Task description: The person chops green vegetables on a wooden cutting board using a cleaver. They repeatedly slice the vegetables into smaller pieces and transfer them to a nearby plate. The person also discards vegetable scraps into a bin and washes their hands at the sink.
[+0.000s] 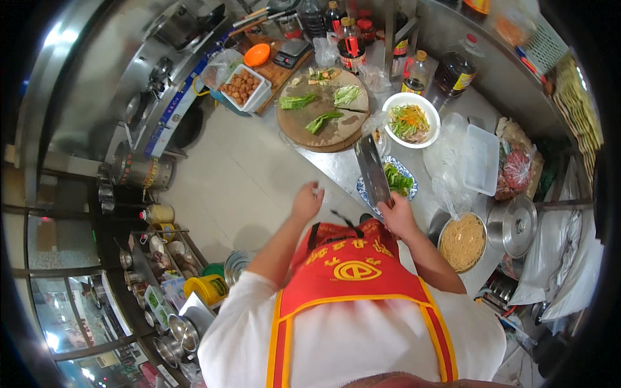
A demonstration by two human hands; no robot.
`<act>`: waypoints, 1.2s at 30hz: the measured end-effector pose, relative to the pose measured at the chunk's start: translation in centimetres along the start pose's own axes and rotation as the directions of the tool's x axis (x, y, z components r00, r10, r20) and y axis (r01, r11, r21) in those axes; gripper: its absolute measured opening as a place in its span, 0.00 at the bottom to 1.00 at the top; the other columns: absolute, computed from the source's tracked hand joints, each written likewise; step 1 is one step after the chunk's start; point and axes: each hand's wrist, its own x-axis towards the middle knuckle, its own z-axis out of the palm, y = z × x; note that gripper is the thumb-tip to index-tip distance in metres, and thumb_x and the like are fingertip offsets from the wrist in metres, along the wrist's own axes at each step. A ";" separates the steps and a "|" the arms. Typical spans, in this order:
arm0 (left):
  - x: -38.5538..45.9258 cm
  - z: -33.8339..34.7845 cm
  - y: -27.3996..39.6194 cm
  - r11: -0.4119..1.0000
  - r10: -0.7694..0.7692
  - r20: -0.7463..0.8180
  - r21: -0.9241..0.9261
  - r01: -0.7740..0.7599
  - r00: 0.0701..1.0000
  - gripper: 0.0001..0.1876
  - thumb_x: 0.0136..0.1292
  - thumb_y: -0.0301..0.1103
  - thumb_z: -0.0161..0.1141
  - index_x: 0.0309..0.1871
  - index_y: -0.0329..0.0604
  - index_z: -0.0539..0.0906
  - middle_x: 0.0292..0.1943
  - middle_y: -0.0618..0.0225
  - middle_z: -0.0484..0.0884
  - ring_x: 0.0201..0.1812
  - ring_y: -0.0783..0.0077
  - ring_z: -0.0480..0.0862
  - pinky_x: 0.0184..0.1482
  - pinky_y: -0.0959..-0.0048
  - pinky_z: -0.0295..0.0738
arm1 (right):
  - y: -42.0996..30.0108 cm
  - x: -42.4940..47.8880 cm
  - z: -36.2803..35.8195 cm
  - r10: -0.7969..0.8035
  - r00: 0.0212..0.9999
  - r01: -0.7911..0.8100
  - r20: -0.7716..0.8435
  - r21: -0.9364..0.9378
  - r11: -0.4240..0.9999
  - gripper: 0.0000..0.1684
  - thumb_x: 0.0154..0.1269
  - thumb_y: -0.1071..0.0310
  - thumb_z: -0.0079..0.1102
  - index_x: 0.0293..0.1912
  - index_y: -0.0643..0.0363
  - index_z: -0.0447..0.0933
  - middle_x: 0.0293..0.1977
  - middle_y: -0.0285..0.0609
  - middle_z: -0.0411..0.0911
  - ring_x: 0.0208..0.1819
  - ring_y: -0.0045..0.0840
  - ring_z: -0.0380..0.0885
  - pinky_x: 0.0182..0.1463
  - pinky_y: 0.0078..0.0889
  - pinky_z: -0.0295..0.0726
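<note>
My right hand [399,213] grips the handle of a broad cleaver [372,169], whose dark blade points away from me over the left part of a blue-and-white plate [413,182]. Chopped green vegetable [399,179] lies on that plate. My left hand [307,201] is raised over the floor, its fingers partly curled and apart, holding nothing that I can see. Beyond both hands stands a round wooden chopping board [310,131] with green vegetable pieces [297,102], shredded pale green vegetable [347,95] and small trimmings [324,75] on it.
Right of the board is a white bowl of shredded vegetables [410,123]. A pot of noodles [462,242], a clear plastic container [480,160] and a steel lidded pot [519,225] stand at the right. Sauce bottles [350,48] line the back. A tub of brown balls [241,86] and a scale [291,52] stand left.
</note>
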 end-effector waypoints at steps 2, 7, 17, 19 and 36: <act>6.8 -2.9 3.3 0.995 0.100 -0.070 -0.025 -0.102 0.993 0.23 0.73 0.43 0.68 0.63 0.34 0.85 0.52 0.44 0.88 0.49 0.44 0.90 0.57 0.53 0.84 | -1.3 3.5 1.2 -0.038 0.998 0.038 -0.050 -0.011 0.999 0.12 0.75 0.68 0.69 0.41 0.65 0.76 0.22 0.37 0.76 0.21 0.22 0.78 0.24 0.33 0.76; 21.7 -4.7 7.1 0.904 0.416 -0.246 0.214 -0.370 0.875 0.23 0.68 0.41 0.72 0.62 0.37 0.86 0.54 0.47 0.86 0.56 0.44 0.85 0.60 0.53 0.81 | -3.5 9.1 4.5 -0.055 0.973 0.028 -0.225 -0.119 0.992 0.11 0.74 0.68 0.70 0.42 0.65 0.78 0.22 0.35 0.76 0.20 0.21 0.74 0.26 0.30 0.72; 32.8 -5.1 2.7 0.807 0.591 0.215 -0.134 -0.576 0.778 0.16 0.61 0.31 0.74 0.53 0.46 0.92 0.48 0.59 0.86 0.55 0.50 0.84 0.59 0.58 0.81 | -10.9 10.7 15.3 0.102 0.856 -0.236 -0.507 -0.206 0.950 0.12 0.74 0.65 0.71 0.47 0.63 0.82 0.25 0.49 0.83 0.24 0.27 0.78 0.31 0.37 0.77; 33.0 -5.8 2.7 0.790 0.612 0.184 -0.188 -0.584 0.769 0.18 0.60 0.32 0.74 0.55 0.46 0.91 0.48 0.59 0.85 0.55 0.49 0.83 0.59 0.57 0.81 | -10.8 11.4 17.3 0.093 0.843 -0.243 -0.529 -0.222 0.944 0.12 0.73 0.64 0.71 0.46 0.63 0.81 0.27 0.54 0.84 0.27 0.43 0.84 0.34 0.45 0.80; 36.4 -14.5 -1.8 0.616 0.765 -0.080 -0.200 -0.762 0.639 0.11 0.54 0.25 0.69 0.42 0.43 0.87 0.49 0.57 0.87 0.53 0.45 0.84 0.60 0.52 0.80 | -11.2 16.9 22.3 -0.010 0.877 -0.280 -0.481 -0.526 0.803 0.11 0.74 0.64 0.62 0.48 0.62 0.78 0.31 0.64 0.85 0.36 0.62 0.86 0.44 0.65 0.84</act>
